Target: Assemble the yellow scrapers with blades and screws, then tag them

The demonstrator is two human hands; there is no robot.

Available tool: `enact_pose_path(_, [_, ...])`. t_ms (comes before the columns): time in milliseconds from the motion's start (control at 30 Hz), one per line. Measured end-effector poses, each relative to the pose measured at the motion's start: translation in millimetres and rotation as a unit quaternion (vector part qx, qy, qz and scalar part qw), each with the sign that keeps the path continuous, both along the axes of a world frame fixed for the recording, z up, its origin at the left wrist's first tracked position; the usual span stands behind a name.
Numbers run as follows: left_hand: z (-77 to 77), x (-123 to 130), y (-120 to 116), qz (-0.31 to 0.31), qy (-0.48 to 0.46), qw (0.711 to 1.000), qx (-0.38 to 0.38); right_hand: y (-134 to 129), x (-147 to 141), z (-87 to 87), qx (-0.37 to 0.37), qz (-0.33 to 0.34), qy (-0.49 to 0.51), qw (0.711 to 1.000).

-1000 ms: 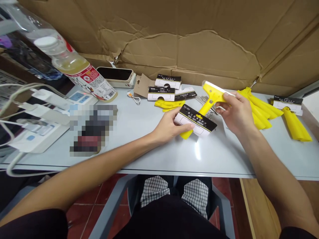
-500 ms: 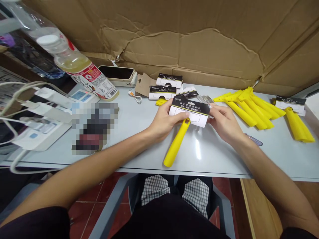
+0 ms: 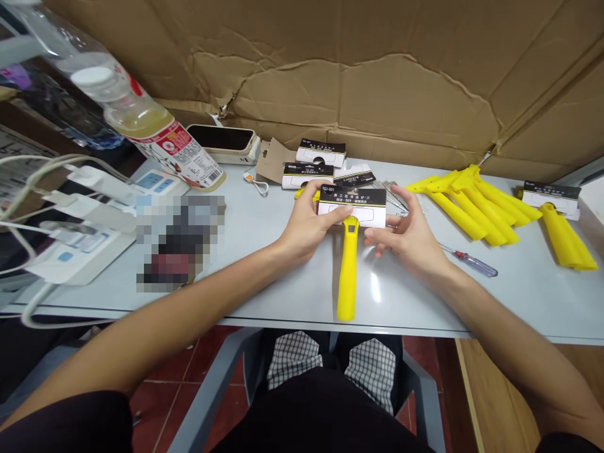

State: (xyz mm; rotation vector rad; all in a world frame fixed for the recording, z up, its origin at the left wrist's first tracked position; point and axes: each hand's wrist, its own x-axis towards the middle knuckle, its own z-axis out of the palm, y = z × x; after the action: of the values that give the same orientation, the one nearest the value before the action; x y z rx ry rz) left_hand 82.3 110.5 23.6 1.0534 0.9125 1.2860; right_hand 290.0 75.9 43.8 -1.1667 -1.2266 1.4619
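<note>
My left hand (image 3: 304, 226) grips the left end of a black-and-white card sleeve (image 3: 363, 206), thumb on its front. A yellow scraper handle (image 3: 347, 274) hangs down from the sleeve towards the table's front edge; its head is hidden behind the card. At the sleeve's right end my right hand (image 3: 410, 236) has its fingers spread, with the thumb and index finger apart and nothing between them. Behind the hands lie more black-and-white sleeves (image 3: 307, 176) and some thin metal pieces (image 3: 394, 200), partly covered.
Several yellow handles (image 3: 476, 204) are heaped at the right, a sleeved scraper (image 3: 564, 236) beyond them. A screwdriver (image 3: 476, 264) lies beside my right wrist. At the left are a bottle (image 3: 174, 148), a phone (image 3: 221, 137) and power strips (image 3: 75, 248). Cardboard (image 3: 353, 75) stands behind.
The sleeve and handle have turned so that the handle points straight down. My right hand has let go of the sleeve's right edge and opened its fingers, and more of the screwdriver shows.
</note>
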Motion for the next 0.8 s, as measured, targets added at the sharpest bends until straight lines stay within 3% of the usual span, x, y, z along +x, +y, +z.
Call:
enact_pose_path(100, [-3.5,-3,3,0.018,0.071,0.996,0.049,-6,-6,-5.3,0.061,-0.060,-0.064,0.994])
enact_pose_path(167, [-4.6,-7,7,0.033,0.154,0.982,0.107,-12,-8,-6.5,0.211,-0.123,-0.172,0.954])
enact_pose_path(233, [-5.3,-10,11,0.023,0.223,0.965,0.138,-19,-7,-4.2,0.419,-0.132,-0.280,0.854])
enact_pose_path(267, [-5.5,-12,13,0.008,0.249,0.958,0.139,-22,-7,-2.1,0.506,-0.096,-0.314,0.798])
enact_pose_path(300, [-5.5,-13,14,-0.008,0.274,0.952,0.135,-26,-6,0.1,0.567,-0.035,-0.336,0.751])
enact_pose_path(367, [-5.3,-15,16,-0.033,0.323,0.937,0.131,-33,-4,3.4,0.601,0.103,-0.373,0.700])
enact_pose_path(433, [-5.1,-15,17,-0.035,0.370,0.918,0.137,-37,-3,3.9,0.566,0.193,-0.422,0.682])
enact_pose_path(500, [-5.6,-13,15,-0.022,0.420,0.893,0.159,-39,-3,2.2,0.522,0.232,-0.465,0.676])
enact_pose_path(733, [-9.8,-9,7,0.012,0.605,0.736,0.303,-33,1,-7.3,0.464,0.266,-0.490,0.689])
enact_pose_path(800, [-8.4,-9,7,0.030,0.628,0.709,0.321,-30,0,-10.9,0.463,0.260,-0.475,0.702])
